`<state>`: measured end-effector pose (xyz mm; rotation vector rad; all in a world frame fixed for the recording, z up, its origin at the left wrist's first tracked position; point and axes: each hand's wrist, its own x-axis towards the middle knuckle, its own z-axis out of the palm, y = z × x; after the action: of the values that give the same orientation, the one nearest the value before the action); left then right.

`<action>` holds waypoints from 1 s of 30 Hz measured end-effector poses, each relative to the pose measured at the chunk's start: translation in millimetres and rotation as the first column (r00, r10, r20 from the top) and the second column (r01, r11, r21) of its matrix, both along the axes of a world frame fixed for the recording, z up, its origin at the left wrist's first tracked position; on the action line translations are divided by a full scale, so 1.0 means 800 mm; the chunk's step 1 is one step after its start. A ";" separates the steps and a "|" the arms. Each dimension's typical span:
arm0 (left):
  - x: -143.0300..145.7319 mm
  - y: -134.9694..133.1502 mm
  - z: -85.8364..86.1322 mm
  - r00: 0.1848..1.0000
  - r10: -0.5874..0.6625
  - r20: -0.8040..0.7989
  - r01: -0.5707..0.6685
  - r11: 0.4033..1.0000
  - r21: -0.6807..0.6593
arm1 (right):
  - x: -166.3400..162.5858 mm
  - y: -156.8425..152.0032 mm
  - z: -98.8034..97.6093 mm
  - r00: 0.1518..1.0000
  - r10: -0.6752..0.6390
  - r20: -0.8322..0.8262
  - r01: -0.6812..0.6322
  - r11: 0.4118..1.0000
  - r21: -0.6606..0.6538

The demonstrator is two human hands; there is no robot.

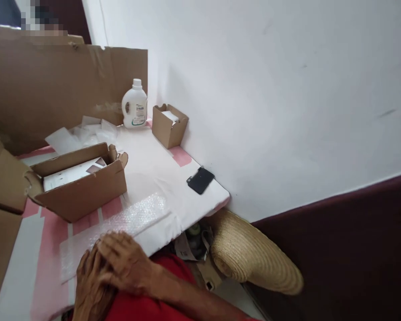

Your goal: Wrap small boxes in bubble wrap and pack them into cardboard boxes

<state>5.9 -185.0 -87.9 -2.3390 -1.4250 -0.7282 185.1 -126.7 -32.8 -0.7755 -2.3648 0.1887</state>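
Observation:
A long strip of bubble wrap (133,216) lies flat along the near side of the table, running from lower left to upper right. My left hand (93,276) rests at its near edge with the fingers stretched forward over the film. Across it comes my right hand (127,261), its fingers extended and partly overlapping the left. No held object shows in either hand; what is under the palms is hidden. Just beyond the strip stands an open cardboard box (87,194) with white printed packages (70,174) inside.
Behind the box lie translucent pouches (87,133). A white jug (135,107), a small carton (169,127) and a black flat object (200,179) stand or lie toward the wall. A cardboard panel (53,84) borders the back. A straw hat (250,254) is below the table's right edge.

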 end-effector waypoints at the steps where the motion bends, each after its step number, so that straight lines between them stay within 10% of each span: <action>1: -0.001 0.001 -0.001 1.000 -0.023 -0.002 0.023 1.000 0.017 | -0.006 -0.005 0.000 0.996 0.054 0.074 -0.050 0.998 -0.047; 13: 0.016 0.000 0.019 0.991 0.130 -0.022 -0.132 0.977 -0.167 | 0.150 0.040 -0.045 0.847 -0.380 0.372 0.481 0.846 -0.231; 30: -0.081 -0.006 0.055 0.998 0.049 -0.045 -0.052 0.995 -0.089 | 0.159 0.060 -0.041 0.816 -0.339 0.468 0.464 0.867 -0.182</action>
<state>-59.0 -189.8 -44.2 -2.3614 -1.5228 -0.6087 312.4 -79.0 -65.6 -1.5892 -2.5198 0.2013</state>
